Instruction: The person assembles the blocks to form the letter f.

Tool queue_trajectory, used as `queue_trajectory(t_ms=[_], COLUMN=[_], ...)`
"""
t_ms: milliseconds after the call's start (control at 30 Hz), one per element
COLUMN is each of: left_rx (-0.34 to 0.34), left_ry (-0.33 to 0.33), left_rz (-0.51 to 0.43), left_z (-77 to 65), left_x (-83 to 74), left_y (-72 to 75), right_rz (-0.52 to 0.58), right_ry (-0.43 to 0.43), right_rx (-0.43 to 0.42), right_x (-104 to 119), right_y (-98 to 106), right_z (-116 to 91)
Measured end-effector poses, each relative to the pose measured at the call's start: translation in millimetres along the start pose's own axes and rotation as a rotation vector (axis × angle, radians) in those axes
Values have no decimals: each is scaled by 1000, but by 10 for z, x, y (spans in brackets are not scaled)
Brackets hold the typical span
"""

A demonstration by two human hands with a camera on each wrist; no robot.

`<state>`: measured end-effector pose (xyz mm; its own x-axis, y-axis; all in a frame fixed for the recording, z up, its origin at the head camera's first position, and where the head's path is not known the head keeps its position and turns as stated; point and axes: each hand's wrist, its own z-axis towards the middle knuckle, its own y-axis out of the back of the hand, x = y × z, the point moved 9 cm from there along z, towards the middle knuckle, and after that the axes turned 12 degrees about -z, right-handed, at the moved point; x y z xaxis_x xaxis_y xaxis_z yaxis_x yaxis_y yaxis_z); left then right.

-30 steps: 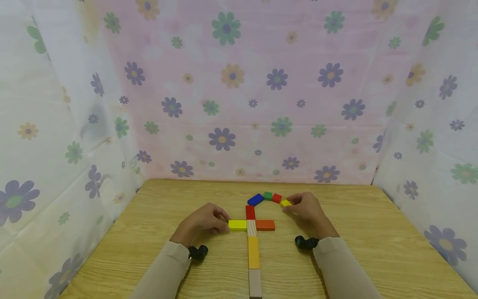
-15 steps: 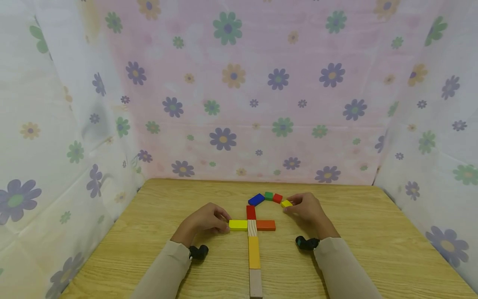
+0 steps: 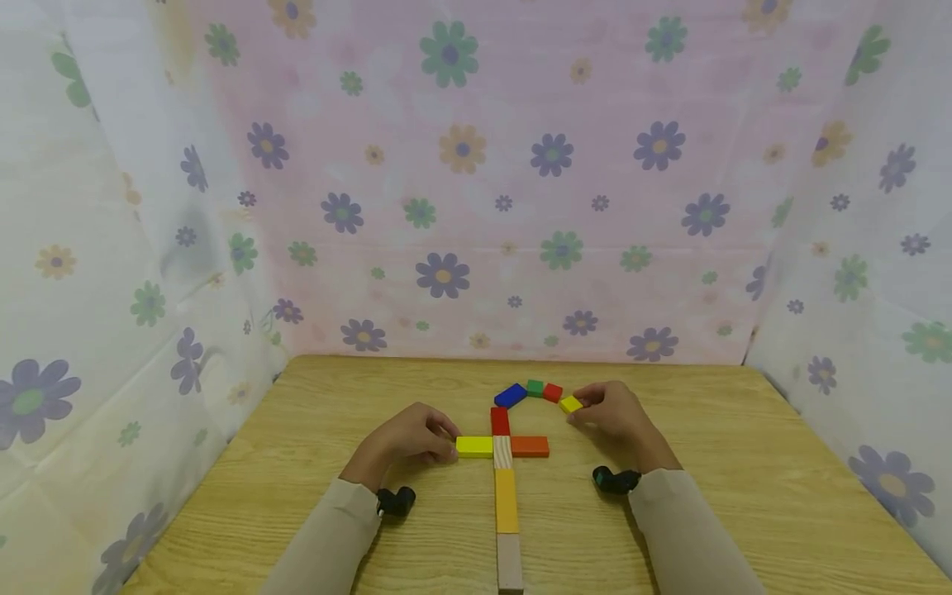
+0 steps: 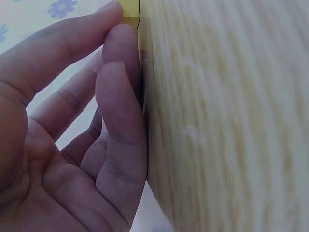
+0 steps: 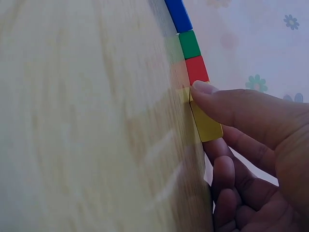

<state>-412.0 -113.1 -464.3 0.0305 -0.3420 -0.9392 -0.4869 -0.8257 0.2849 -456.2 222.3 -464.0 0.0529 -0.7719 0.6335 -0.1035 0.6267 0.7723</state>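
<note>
At the left end of a flat, bright yellow block (image 3: 473,447), my left hand (image 3: 405,435) holds the tip with thumb and index finger. In the left wrist view only a corner of this yellow block shows, at the top beside the fingertips. My right hand (image 3: 611,411) pinches a smaller yellow block (image 3: 570,404) by its right end. The right wrist view shows its thumb across the block's face and the other fingers bent below. Close to that block lie a small red block (image 3: 553,392), a green block (image 3: 535,388) and a blue block (image 3: 510,396), forming a curve.
A long red block (image 3: 500,421), a striped wood block (image 3: 502,452), an orange-yellow block (image 3: 506,501) and a pale wood block (image 3: 509,563) run in a line towards me. An orange-red block (image 3: 530,447) sticks out right. Flowered cloth (image 3: 513,165) surrounds the wooden table (image 3: 335,397).
My right hand has shifted slightly to the right, and more of the small yellow block's near corner shows past the thumb. My left hand stays in place.
</note>
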Motion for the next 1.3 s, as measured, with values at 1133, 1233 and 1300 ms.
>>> queue_trajectory(t_ms=[1133, 1233, 1300], left_rx=[-15, -11, -10], left_ry=[8, 2, -1], left_rz=[14, 19, 17], left_z=[31, 32, 30], left_x=[30, 25, 21], left_y=[14, 10, 8], right_rz=[-28, -30, -34], right_ry=[-29, -30, -28], right_rx=[-45, -45, -46], right_x=[-43, -48, -41], right_y=[1, 3, 6], right_z=[46, 47, 46])
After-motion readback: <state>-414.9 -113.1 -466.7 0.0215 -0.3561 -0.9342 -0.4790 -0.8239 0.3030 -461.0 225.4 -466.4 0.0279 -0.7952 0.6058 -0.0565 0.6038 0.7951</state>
